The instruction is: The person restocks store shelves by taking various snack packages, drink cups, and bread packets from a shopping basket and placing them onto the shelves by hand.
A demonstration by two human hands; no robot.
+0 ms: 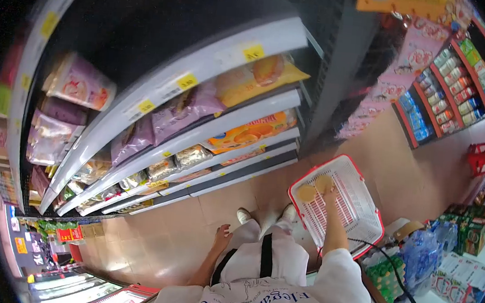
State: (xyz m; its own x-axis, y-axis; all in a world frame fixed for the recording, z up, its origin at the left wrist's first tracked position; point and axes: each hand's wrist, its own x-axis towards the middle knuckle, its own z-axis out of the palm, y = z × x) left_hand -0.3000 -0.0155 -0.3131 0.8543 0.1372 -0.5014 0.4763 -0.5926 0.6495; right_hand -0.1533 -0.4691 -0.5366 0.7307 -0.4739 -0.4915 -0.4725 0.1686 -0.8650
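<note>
My right arm reaches into a white shopping basket [353, 212] with a red rim, which stands beside my right foot. Inside it, my right hand [326, 186] appears closed on a tan, rounded item [307, 193], whose kind I cannot make out. My left hand [222, 236] hangs beside my left leg with its fingers apart and slightly curled, touching nothing. Nearest to it are the lower shelves, where an orange snack pack [252, 132] lies below purple bags [183, 112] and a yellow bag [260, 76].
Shelves with white price rails [203, 71] rise ahead and to the left. Pink hanging packets [393, 78] hang from the shelf end. At right are a red basket [481, 159], plastic-wrapped bottles [428, 249] and a green carton [464, 226]. Tiled floor [191, 221] runs between.
</note>
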